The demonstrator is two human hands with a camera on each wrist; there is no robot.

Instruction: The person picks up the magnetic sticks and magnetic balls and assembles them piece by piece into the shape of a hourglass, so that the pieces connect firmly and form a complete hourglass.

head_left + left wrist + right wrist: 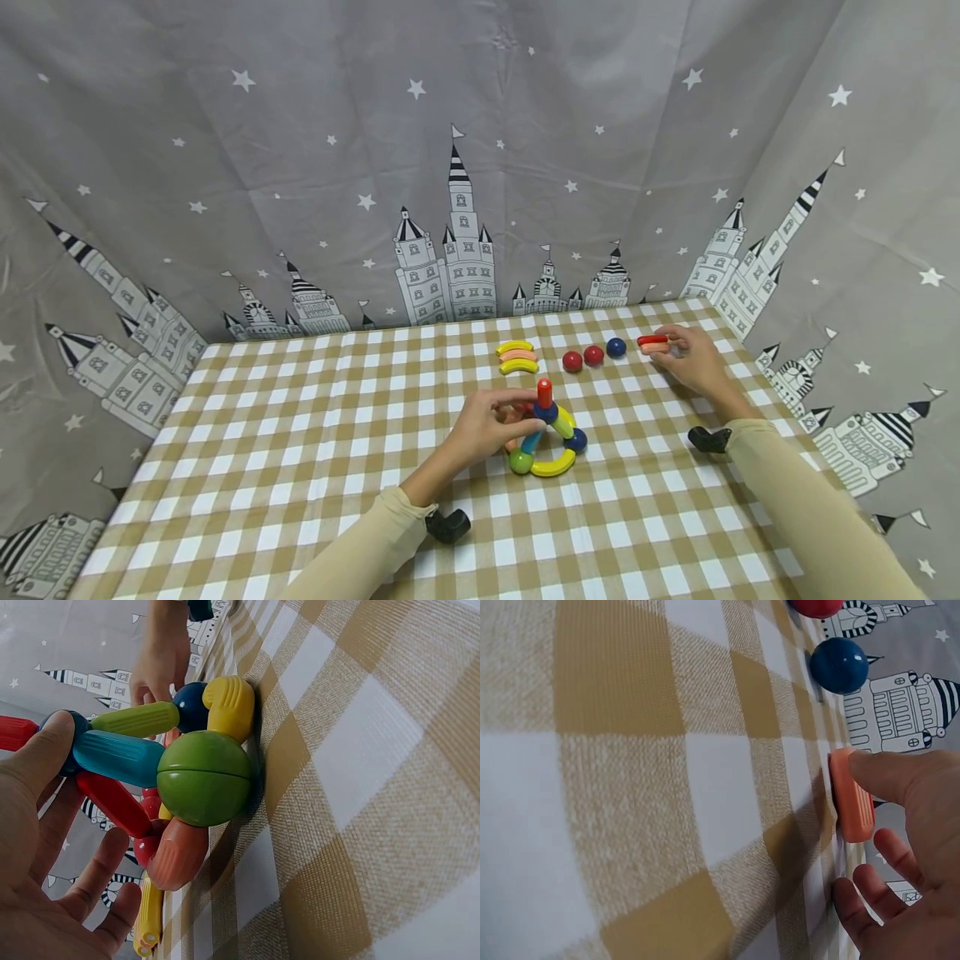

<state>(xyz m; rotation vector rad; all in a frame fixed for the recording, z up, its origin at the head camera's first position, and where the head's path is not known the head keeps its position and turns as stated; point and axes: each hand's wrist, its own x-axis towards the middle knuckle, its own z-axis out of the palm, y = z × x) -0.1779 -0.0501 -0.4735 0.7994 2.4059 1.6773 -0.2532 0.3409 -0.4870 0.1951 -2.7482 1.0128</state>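
A pyramid-like frame of magnetic sticks and balls stands on the cloth, with a green ball [204,778], a teal stick [120,757] and curved yellow pieces [553,463] in it. An upright red stick [544,392] tops its blue ball [546,412]. My left hand [480,425] pinches that top ball between thumb and index finger, the other fingers spread. At the back right, my right hand [693,362] has its thumb on an orange stick [853,796]. A red stick [652,339] lies alongside, by the fingertips. The index finger's contact is hidden in the right wrist view.
Two red balls [582,358] and a loose blue ball [616,347] sit left of the right hand. Behind the frame lie curved yellow and orange pieces [517,356]. A checked cloth [285,450] covers the table; a grey castle-print curtain [300,167] hangs around it.
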